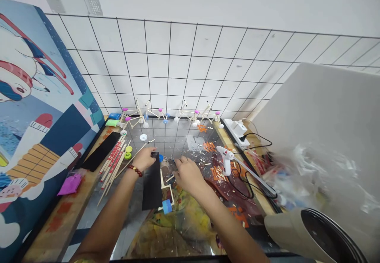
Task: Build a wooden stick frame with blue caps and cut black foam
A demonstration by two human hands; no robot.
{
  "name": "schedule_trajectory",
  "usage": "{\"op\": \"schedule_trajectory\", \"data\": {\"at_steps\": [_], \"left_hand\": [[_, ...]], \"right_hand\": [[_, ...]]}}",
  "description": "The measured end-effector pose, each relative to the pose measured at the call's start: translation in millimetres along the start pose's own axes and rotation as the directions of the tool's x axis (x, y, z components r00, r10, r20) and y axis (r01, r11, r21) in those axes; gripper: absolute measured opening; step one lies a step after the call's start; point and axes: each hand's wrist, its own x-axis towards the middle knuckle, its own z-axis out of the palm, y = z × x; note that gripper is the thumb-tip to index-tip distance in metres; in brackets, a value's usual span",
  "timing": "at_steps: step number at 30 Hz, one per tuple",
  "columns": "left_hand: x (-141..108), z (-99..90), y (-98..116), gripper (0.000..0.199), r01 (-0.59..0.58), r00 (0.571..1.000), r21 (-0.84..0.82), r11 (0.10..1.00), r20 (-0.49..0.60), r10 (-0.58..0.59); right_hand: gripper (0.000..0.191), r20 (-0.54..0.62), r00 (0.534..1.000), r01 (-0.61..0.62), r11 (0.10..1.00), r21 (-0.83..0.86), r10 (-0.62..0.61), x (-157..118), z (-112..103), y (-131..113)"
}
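My left hand [144, 158], with a beaded bracelet at the wrist, pinches the top corner of a long black strip [152, 188]. A thin wooden stick [127, 163] runs slantwise beside that hand. My right hand [187, 173] is closed with its fingers curled, just right of the strip; a thin dark shape shows at its fingertips, too small to name. Between the hands lies a blue cap [161, 157]. Below them is a small frame of pale sticks [170, 193], with a blue block [166, 206] at its lower end.
Stick models with pink and white discs [160, 110] stand along the tiled wall. A white glue gun [227, 160] with its cord is at the right, near a power strip [236, 132]. Red-and-white stick bundles [114, 158] and another black strip [101, 151] lie left. A bin [285, 231] stands front right.
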Motion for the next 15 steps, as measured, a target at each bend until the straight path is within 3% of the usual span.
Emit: {"op": "schedule_trajectory", "data": {"at_steps": [2,3,4,6,7,8,9,12,13,15], "left_hand": [[0,-0.2,1,0.054,-0.002,1.0,0.031,1.0,0.002,0.002],[0,-0.5,1,0.055,-0.004,1.0,0.042,0.999,0.001,0.004],[-1,-1.0,2,0.055,-0.007,1.0,0.051,0.999,-0.003,0.007],[-2,-2.9,4,0.054,-0.012,1.0,0.064,0.998,-0.018,0.013],[-4,-4.2,5,0.054,-0.011,0.999,0.069,0.998,-0.032,0.014],[-5,-5.5,8,0.054,-0.012,0.998,0.079,0.997,-0.058,0.017],[-7,-6.7,11,0.053,-0.016,0.995,0.093,0.996,-0.098,0.025],[-16,-7.0,29,0.05,-0.072,0.956,0.139,0.988,-0.271,0.108],[-19,-5.3,37,0.045,-0.115,0.945,0.115,0.987,-0.292,0.144],[-26,1.1,55,0.031,-0.208,0.964,0.024,0.978,-0.166,0.209]], "right_hand": [[0.033,-0.067,0.996,0.078,0.926,0.368,-0.057,-30,0,2],[0.035,-0.094,0.995,0.081,0.804,0.589,-0.031,-45,1,5],[0.041,-0.097,0.994,0.04,0.625,0.78,0.058,-60,4,8],[0.045,-0.011,0.968,-0.053,0.245,0.968,0.252,-89,11,18],[0.042,0.054,0.946,-0.091,0.104,0.99,0.32,-103,16,24],[0.04,0.106,0.927,-0.122,0.02,0.992,0.36,-116,21,29],[0.04,0.123,0.907,-0.138,0.009,0.99,0.404,-129,28,35],[0.026,0.15,0.864,-0.281,0.212,0.936,0.48,-165,47,50],[0.023,0.181,0.858,-0.324,0.234,0.917,0.48,-175,52,55],[0.023,0.228,0.868,-0.349,0.217,0.911,0.441,-194,56,64]]}}
